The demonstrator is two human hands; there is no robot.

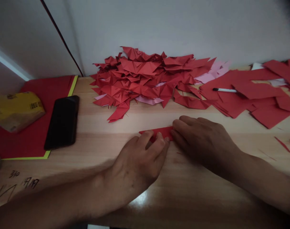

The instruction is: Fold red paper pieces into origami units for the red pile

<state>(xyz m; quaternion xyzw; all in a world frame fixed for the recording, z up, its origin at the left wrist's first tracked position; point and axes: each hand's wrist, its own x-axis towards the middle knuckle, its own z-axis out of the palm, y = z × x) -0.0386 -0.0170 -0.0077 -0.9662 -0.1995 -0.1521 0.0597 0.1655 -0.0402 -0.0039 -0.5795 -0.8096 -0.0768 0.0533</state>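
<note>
1 red paper strip (165, 130) is noted at mid-table, on the near side of a heap of folded red papers (140, 73). It is gripped by both hands — its near edge by the bent fingers of the left hand (142, 156), its right end by the right hand (199, 140). 1 black phone (62, 122) is sited left; flat red sheets (269, 114), far right.

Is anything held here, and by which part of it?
A folded red paper strip: the left hand at its near edge, the right hand over its right end. Pinched or merely pressed, I cannot tell.
</note>
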